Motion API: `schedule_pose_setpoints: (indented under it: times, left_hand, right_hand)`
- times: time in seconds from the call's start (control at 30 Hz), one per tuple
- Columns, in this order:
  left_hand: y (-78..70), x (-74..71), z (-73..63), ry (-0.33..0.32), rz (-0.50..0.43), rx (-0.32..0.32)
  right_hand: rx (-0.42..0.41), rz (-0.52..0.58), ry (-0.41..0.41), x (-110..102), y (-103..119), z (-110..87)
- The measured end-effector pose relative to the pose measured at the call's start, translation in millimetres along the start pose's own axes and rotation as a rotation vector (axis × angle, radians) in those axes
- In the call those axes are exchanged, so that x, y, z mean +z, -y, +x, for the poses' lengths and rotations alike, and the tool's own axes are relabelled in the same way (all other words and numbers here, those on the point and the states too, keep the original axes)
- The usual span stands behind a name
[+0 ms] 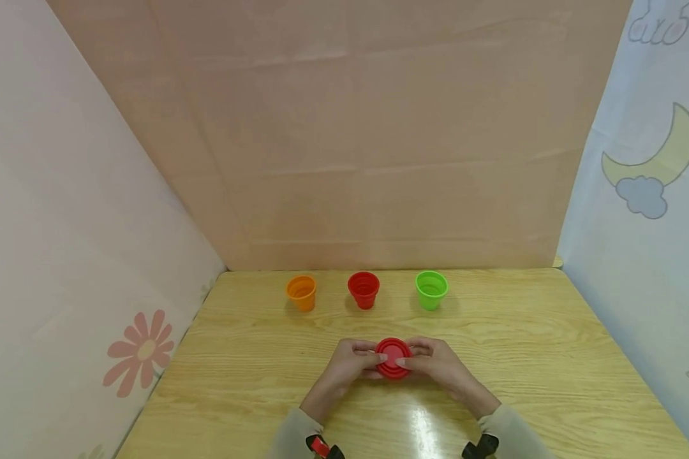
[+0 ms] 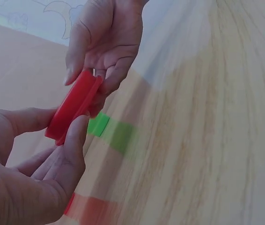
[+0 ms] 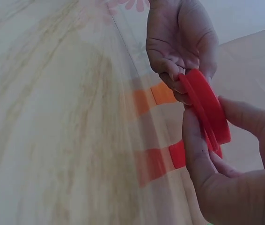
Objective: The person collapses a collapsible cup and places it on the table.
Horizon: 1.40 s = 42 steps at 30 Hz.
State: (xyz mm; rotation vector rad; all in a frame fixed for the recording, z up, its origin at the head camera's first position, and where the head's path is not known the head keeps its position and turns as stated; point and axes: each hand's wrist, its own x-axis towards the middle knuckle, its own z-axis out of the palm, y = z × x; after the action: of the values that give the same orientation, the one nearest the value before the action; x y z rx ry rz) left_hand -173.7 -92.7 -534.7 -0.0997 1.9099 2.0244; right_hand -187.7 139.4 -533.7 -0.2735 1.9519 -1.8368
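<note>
Both hands hold one flat red collapsed folding cup [image 1: 393,358] above the table, near its front middle. The left hand [image 1: 353,361] pinches its left edge, thumb on the ringed face and fingers behind. On the opposite edge, the right hand [image 1: 435,363] pinches in the same way. From the side, in the left wrist view, the red collapsed cup [image 2: 74,107] appears as a thick disc with a projecting rim. The right wrist view shows the same disc [image 3: 206,108] tilted between the two hands.
Behind the hands, an orange cup [image 1: 302,293], a red cup [image 1: 363,290] and a green cup [image 1: 432,291] stand upright in a row on the wooden table [image 1: 235,382]. A beige cloth [image 1: 379,140] hangs at the back, with patterned white panels on both sides.
</note>
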Motion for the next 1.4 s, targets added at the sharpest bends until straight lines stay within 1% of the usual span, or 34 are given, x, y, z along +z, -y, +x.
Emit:
schedule_pose_setpoints:
  times: [0.1, 0.2, 0.3, 0.47, 0.63, 0.73, 0.83, 1.03, 1.27, 1.4]
  left_hand:
    - [0.6, -1.3, -0.2, -0.001, -0.008, -0.008]
    - [0.6, -2.2, 0.0, 0.008, -0.005, -0.008]
    - [1.0, -2.6, 0.7, 0.018, -0.009, -0.014]
    - [0.9, -2.8, 0.5, 0.026, -0.007, -0.022]
    - [-0.1, -3.5, 1.1, 0.030, -0.010, -0.043]
    - [-1.3, -3.9, 1.0, 0.038, -0.016, -0.051]
    - [-2.4, -3.9, 0.5, 0.049, -0.035, -0.058]
    - [-2.9, -4.1, 1.0, 0.056, -0.069, -0.080]
    - [-1.5, -4.1, 1.6, 0.094, -0.051, -0.034]
    - [-1.2, -6.2, -0.3, 0.074, -0.012, 0.008]
  right_hand:
    - [-0.027, -0.068, 0.015, -0.4, 2.1, -0.6]
    - [-0.080, -0.134, 0.073, -1.8, 4.4, -1.5]
    - [-0.128, -0.184, 0.113, -2.7, 6.1, -2.4]
    - [-0.164, -0.217, 0.129, -4.4, 6.3, -4.3]
    - [-0.165, -0.222, 0.138, -6.6, 5.4, -6.4]
    - [-0.181, -0.228, 0.148, -6.7, 5.1, -7.2]
    - [-0.207, -0.241, 0.134, -6.1, 5.0, -6.9]
    - [-0.207, -0.266, 0.079, -6.2, 5.6, -6.3]
    - [-0.155, -0.248, 0.029, -7.3, 5.8, -7.5]
    - [-0.128, -0.262, -0.008, -6.4, 5.3, -8.4]
